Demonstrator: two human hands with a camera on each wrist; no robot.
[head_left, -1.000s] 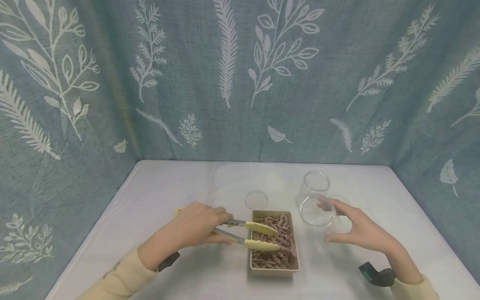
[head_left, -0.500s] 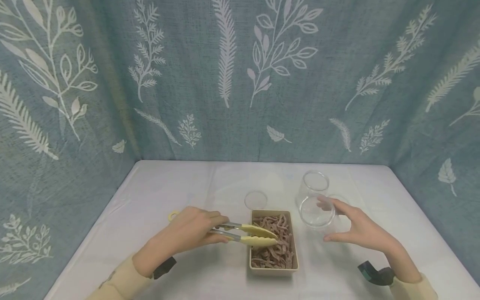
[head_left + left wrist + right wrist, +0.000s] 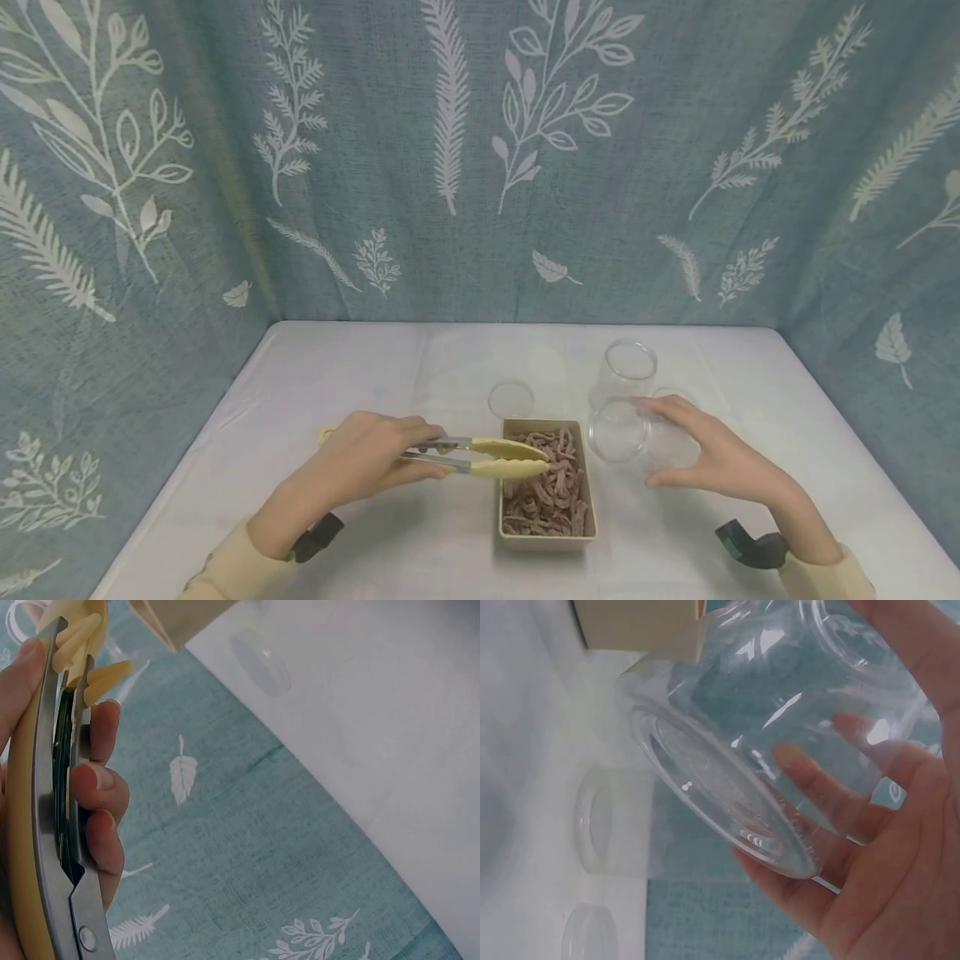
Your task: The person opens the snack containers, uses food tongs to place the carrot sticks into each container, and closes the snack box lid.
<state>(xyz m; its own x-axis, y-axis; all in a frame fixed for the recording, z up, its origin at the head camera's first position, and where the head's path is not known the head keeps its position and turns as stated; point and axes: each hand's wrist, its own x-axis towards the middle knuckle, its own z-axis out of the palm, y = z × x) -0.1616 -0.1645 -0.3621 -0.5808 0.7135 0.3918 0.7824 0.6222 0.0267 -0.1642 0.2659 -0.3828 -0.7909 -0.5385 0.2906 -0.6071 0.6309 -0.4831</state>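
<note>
In the head view my left hand (image 3: 367,454) grips metal tongs (image 3: 510,468) with yellow scalloped tips. The tips are close together above the left side of a beige rectangular box (image 3: 547,543). Brown, shredded meat-like strips (image 3: 553,504) fill the box; whether the tips hold any cannot be seen. To the right of the box, my right hand (image 3: 712,450) holds a clear jar (image 3: 619,429), its mouth tilted toward the box. The right wrist view shows fingers wrapped round the jar's wall (image 3: 780,735). In the left wrist view, fingers and thumb squeeze the tong arms (image 3: 45,795).
A second clear jar (image 3: 628,371) stands behind the held one. One clear round lid (image 3: 512,400) lies behind the box, and another round clear piece (image 3: 675,398) lies behind my right hand. A patterned curtain (image 3: 450,275) borders the white table (image 3: 360,358).
The tongs have moved left with my left hand, and their tips have come closer together. The held jar has tipped further left toward the box. The box stays put.
</note>
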